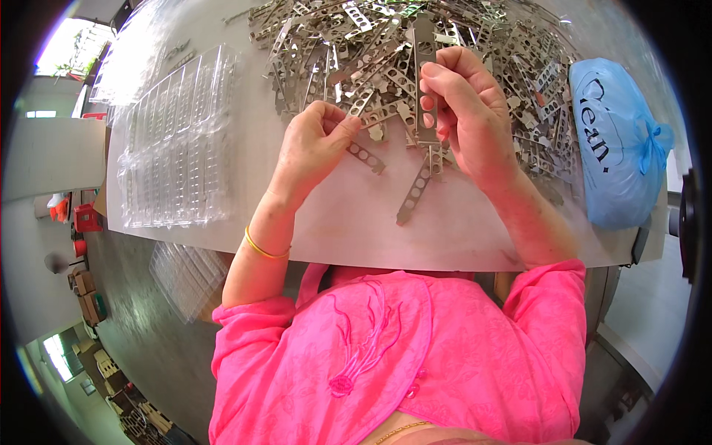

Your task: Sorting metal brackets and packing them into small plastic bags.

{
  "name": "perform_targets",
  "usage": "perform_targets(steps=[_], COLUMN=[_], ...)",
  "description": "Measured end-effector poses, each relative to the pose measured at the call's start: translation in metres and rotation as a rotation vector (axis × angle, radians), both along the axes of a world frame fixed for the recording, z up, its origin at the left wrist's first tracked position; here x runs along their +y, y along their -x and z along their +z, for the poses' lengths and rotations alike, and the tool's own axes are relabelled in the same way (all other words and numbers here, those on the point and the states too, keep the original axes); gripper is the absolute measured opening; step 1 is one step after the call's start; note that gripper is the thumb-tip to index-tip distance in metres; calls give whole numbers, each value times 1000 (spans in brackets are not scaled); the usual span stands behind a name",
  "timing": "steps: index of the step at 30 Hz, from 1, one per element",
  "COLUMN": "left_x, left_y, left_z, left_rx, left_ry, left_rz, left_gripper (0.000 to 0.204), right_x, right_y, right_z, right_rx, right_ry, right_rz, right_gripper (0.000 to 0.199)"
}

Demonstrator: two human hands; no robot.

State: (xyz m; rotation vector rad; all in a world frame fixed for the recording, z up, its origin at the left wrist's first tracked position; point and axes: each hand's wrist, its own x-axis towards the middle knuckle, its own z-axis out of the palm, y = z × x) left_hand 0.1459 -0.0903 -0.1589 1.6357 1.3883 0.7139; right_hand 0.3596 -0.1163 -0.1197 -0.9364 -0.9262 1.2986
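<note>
We found the right hand point(471, 107) grasping a long plate point(424, 44) between thumb and fingers, from the plate's right side. The plate's long axis ran almost straight away from the body. The left hand point(310, 141) stood apart, left of the plate, with thumb and forefinger close together; whether they pinched the holed piece point(361, 102) at their tips, we could not tell. Bodyward of the plate's near end, we noted a strip point(414, 196) slanting toward the near left on the table point(348, 233). Beyond both hands lay the heap point(512, 48); clear trays point(174, 148) sat farther left, a bag point(619, 178) farther right.
</note>
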Motion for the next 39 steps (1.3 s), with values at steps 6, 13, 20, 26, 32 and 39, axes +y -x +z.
perform_targets(steps=[6,13,20,26,32,39], left_x=[11,12,24,39,52,37], left_y=[13,22,3,4,5,-12], left_z=[5,20,45,38,5,-18], left_rx=[-276,-543,-491,-475,-1260,-1293], left_ry=[314,402,299,283,381,383], left_rz=[0,-169,-252,-293,-316,-119], left_gripper=[20,16,10,13,21,12], right_x=[0,2,10,10,18,18], right_y=[-3,-4,-7,-7,-6,-4], right_z=[-1,3,-5,-3,-13,-21], right_rx=[-21,-62,-308,-350,-242,-200], right_ry=[-3,9,-59,-12,-90,-44], right_rz=[4,-37,51,78,-28,-37], right_gripper=[15,15,17,14,14,14])
